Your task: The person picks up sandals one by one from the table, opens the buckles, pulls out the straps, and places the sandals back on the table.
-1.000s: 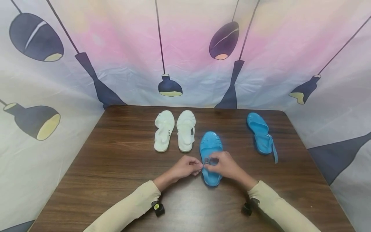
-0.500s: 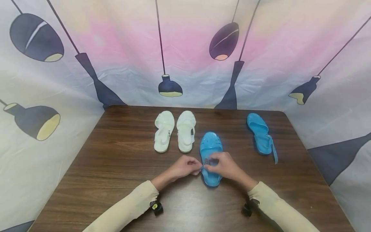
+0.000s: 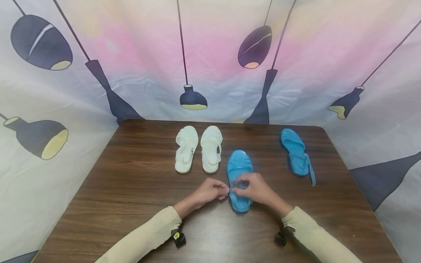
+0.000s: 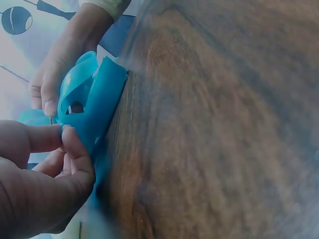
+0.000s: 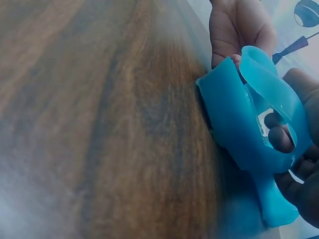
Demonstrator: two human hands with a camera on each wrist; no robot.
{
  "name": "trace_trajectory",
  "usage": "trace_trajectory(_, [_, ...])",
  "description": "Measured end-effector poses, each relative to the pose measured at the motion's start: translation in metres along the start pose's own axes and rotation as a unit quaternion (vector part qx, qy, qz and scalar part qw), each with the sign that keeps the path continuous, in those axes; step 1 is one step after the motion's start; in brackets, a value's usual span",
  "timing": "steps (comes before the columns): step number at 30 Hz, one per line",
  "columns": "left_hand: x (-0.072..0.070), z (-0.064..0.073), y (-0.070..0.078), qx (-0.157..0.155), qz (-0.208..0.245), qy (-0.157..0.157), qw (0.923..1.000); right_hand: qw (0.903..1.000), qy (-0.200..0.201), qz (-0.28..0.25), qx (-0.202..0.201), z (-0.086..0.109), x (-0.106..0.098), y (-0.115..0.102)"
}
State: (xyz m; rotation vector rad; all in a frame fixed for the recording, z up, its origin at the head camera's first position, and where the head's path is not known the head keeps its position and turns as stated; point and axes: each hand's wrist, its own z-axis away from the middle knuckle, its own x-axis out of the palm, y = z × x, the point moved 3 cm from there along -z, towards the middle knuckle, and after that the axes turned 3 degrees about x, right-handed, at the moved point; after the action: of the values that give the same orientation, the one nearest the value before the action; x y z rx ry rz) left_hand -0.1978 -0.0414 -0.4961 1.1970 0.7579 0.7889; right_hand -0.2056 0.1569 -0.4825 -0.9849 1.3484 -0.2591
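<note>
Left hand (image 3: pixel 211 190): you pinch strap tip (image 4: pixel 63 128) of blue sandal (image 3: pixel 239 162)
Right hand (image 3: pixel 258 187): pinching beside its buckle (image 3: pixel 234 184)
White sandals (image 3: pixel 211 157): toward table's (image 3: pixel 138 175) far edge
Other sandal (image 3: pixel 297 160): near far right corner

This looks like a curtained booth, with lamp-printed fabric (image 3: pixel 141 91) around three sides of a wood-grain worktop (image 3: pixel 112 190).

Two white sandals (image 3: pixel 186 149) (image 3: pixel 210 149) toward the far edge of your one table (image 3: pixel 131 193), two blue sandals (image 3: pixel 239 168) (image 3: pixel 295 151), one of them nearer the right edge, your two hands (image 3: pixel 209 190) (image 3: pixel 257 188), two sleeves (image 3: pixel 141 235) (image 3: pixel 320 233), two black wrist cameras (image 3: pixel 179 239) (image 3: pixel 280 239)
</note>
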Motion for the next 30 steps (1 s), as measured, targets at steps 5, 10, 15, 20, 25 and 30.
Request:
trace_trajectory(5, [0.001,-0.002,0.004,0.015,-0.014,-0.003,0.9998,1.0,-0.009,0.0,-0.001,0.0,0.0,0.0])
trace_trajectory(10, [0.0,-0.001,0.01,0.053,-0.057,0.014,0.9969,0.9999,0.005,0.006,-0.015,0.001,0.002,-0.001])
trace_trajectory(15, [0.0,0.002,0.014,0.036,-0.033,0.033,0.9983,0.9997,0.013,0.006,-0.019,0.003,0.003,-0.001])
trace_trajectory(20, [0.002,0.006,0.017,0.022,0.006,0.051,0.9985,0.9999,0.01,0.002,-0.012,0.003,0.003,0.001])
trace_trajectory(25, [0.004,0.009,0.026,0.044,-0.022,0.058,0.9971,0.9999,0.007,-0.002,-0.01,0.002,0.002,0.001])
trace_trajectory(30, [0.004,0.007,0.03,0.04,-0.018,0.061,0.9972,0.9999,0.008,-0.001,-0.012,0.001,0.0,0.001])
